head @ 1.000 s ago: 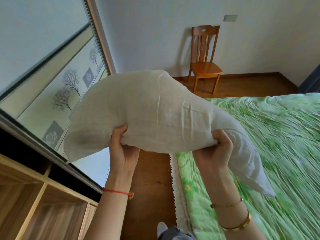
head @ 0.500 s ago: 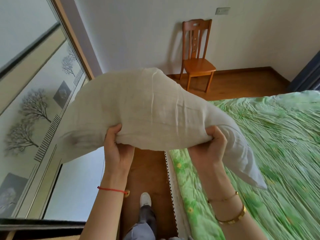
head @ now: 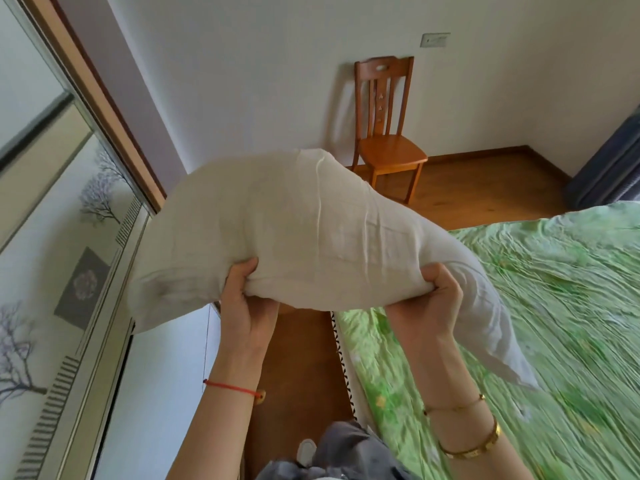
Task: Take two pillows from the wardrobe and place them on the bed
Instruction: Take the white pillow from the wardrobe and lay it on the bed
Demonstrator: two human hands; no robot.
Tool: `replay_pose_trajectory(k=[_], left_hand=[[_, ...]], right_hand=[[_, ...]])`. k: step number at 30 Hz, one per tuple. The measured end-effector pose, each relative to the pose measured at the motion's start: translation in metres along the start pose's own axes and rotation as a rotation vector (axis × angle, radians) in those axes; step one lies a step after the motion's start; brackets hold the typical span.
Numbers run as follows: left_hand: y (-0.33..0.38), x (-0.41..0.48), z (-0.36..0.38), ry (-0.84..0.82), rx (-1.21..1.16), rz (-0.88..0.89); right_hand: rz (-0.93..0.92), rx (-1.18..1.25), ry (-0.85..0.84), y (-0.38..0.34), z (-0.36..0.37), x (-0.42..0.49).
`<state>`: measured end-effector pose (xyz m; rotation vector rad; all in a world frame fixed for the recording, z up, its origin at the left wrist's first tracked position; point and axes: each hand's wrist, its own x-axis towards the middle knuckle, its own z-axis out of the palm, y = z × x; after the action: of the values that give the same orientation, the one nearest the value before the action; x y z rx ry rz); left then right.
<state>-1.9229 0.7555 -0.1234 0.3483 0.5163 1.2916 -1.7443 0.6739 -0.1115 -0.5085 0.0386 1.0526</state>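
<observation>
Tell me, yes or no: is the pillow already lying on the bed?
No: the left hand and right hand hold the pillow up in the air, off the bed.

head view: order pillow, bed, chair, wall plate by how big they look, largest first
1. pillow and bed: about alike in frame; the pillow is nearer the camera, and the bed runs off frame.
2. chair
3. wall plate

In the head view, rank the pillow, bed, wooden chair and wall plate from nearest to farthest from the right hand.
1. pillow, gripped in the right hand.
2. bed, directly below and to its right.
3. wooden chair, ahead against the far wall.
4. wall plate, high on that wall above the chair.
</observation>
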Motion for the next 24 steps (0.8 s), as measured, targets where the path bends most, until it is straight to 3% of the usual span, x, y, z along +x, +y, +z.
replay_pose_trajectory(k=[16, 24], left_hand=[[-0.029, 0.206, 0.038, -0.058, -0.016, -0.006], [-0.020, 0.292, 0.050, -0.037, -0.045, 0.006]], right_hand=[[0.034, -0.032, 0.027, 0.005, 0.053, 0.213], [0.076, -0.068, -0.036, 0.021, 0.087, 0.295]])
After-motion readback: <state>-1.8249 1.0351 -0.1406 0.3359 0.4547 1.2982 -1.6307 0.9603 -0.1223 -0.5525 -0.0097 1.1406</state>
